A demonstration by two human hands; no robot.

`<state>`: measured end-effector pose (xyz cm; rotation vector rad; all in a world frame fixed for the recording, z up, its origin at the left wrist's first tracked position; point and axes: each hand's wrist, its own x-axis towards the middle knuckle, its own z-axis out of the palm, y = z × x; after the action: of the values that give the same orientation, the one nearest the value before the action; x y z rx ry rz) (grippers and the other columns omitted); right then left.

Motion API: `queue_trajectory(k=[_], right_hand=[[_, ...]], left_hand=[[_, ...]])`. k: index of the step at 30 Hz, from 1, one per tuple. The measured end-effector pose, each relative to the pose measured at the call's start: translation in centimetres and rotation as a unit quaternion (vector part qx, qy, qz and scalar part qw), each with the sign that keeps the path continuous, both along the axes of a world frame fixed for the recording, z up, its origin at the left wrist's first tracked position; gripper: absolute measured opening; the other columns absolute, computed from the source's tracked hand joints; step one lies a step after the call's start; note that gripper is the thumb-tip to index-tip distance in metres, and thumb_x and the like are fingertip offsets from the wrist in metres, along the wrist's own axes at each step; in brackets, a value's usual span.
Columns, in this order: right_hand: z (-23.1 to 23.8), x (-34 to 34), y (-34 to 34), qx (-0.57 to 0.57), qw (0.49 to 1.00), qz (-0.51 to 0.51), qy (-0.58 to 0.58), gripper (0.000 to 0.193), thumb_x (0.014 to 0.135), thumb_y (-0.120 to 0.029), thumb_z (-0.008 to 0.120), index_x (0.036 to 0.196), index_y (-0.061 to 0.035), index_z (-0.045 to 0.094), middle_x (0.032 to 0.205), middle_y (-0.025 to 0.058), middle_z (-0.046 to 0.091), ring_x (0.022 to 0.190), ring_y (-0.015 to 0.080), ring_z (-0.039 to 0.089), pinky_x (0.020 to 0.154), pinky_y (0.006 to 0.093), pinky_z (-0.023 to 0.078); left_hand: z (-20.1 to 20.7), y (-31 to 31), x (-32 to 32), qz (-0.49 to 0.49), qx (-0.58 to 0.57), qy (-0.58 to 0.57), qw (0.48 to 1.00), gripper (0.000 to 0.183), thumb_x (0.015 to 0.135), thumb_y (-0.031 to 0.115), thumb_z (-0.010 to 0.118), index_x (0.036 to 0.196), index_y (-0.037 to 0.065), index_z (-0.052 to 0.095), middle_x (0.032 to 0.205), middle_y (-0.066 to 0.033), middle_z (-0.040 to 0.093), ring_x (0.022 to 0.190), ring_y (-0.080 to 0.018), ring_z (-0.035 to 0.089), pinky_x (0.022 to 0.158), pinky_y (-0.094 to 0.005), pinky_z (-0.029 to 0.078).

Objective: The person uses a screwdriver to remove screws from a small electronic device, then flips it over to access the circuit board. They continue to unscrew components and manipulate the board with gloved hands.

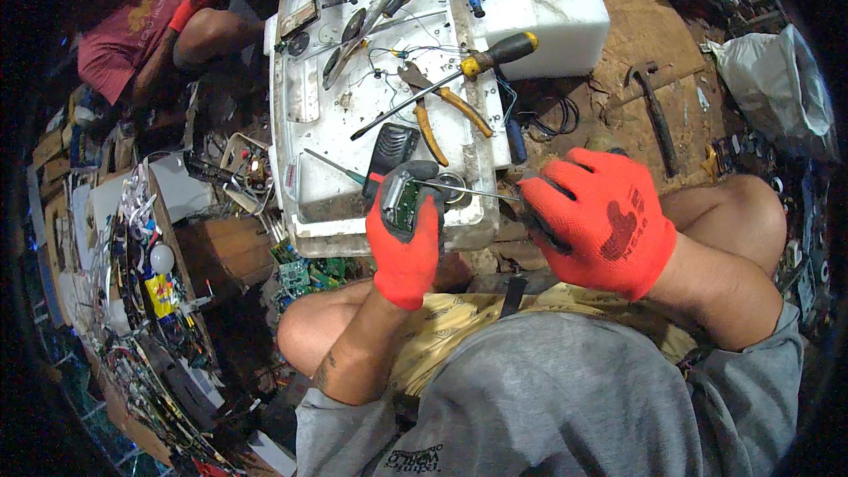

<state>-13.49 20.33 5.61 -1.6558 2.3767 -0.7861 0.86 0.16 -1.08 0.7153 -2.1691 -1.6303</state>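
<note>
My left hand [406, 261], in a red glove with dark fingertips, is closed around a small green circuit board [406, 203] with a silvery metal part on it. My right hand [609, 221], gloved alike, is closed on a screwdriver [481, 193]; its handle is hidden in the glove. The thin shaft points left and reaches the board's edge; whether the tip touches cannot be made out. Just beyond lie a black ribbed plastic piece [391, 148], a slim screwdriver [331, 165], orange-handled cutting pliers [424, 115] and a large black-and-yellow screwdriver [499, 55].
A grimy white plastic work surface [291, 150] stands before my knees, strewn with wires and scraps. Beside it are a white foam block [556, 26], a hammer [655, 115] and a white bag [777, 79]. Another person [132, 35] sits far left. Green boards [309, 269] lie near my left knee.
</note>
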Motion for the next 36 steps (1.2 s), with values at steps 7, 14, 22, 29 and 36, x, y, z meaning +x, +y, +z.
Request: queue_trajectory(k=[7, 14, 22, 29, 36], right_hand=[[1.2, -1.2, -0.6, 0.076, 0.955, -0.065, -0.279, 0.028, 0.079, -0.026, 0.069, 0.096, -0.0048, 0.062, 0.093, 0.0179, 0.069, 0.083, 0.0387, 0.067, 0.069, 0.0461, 0.053], [-0.2, -0.7, 0.0, 0.002, 0.979, -0.061, -0.194, 0.029, 0.077, -0.027, 0.069, 0.094, -0.0045, 0.062, 0.085, 0.0173, 0.066, 0.083, 0.0392, 0.065, 0.068, 0.0468, 0.053], [0.1, -0.9, -0.2, -0.010, 0.956, -0.074, -0.283, 0.022, 0.078, -0.023, 0.069, 0.084, -0.0036, 0.062, 0.075, 0.0190, 0.064, 0.075, 0.0395, 0.065, 0.065, 0.0461, 0.051], [-0.1, -1.8, -0.3, 0.022, 0.943, -0.067, -0.324, 0.021, 0.079, -0.023, 0.068, 0.081, -0.0026, 0.062, 0.073, 0.0202, 0.063, 0.072, 0.0405, 0.065, 0.064, 0.0452, 0.051], [-0.6, -1.2, -0.6, -0.109, 0.967, -0.065, -0.222, 0.023, 0.081, -0.023, 0.066, 0.092, -0.0030, 0.061, 0.082, 0.0194, 0.066, 0.078, 0.0424, 0.064, 0.071, 0.0471, 0.052]], left_hand=[[-0.1, 0.0, 0.1, 0.048, 0.003, 0.026, 0.998, 0.029, 0.090, 0.001, 0.059, 0.119, -0.001, 0.061, 0.105, -0.0076, 0.067, 0.095, -0.0129, 0.062, 0.087, -0.0294, 0.050], [1.4, 0.7, -0.1, 0.031, 0.030, 0.035, 0.998, 0.031, 0.090, -0.002, 0.057, 0.121, -0.002, 0.060, 0.104, -0.0064, 0.066, 0.087, -0.0087, 0.058, 0.078, -0.0248, 0.049], [0.6, 0.2, 0.2, 0.055, -0.004, 0.020, 0.998, 0.034, 0.090, 0.000, 0.059, 0.123, -0.004, 0.058, 0.108, -0.0081, 0.066, 0.097, -0.0135, 0.060, 0.091, -0.0290, 0.047], [0.7, 0.5, 0.2, 0.073, 0.010, 0.025, 0.997, 0.034, 0.090, 0.000, 0.059, 0.123, -0.005, 0.057, 0.107, -0.0088, 0.065, 0.097, -0.0125, 0.060, 0.088, -0.0279, 0.049], [-0.1, -0.4, 0.5, 0.019, -0.033, 0.046, 0.998, 0.032, 0.091, 0.000, 0.057, 0.122, -0.004, 0.058, 0.105, -0.0079, 0.065, 0.090, -0.0117, 0.060, 0.081, -0.0272, 0.050]])
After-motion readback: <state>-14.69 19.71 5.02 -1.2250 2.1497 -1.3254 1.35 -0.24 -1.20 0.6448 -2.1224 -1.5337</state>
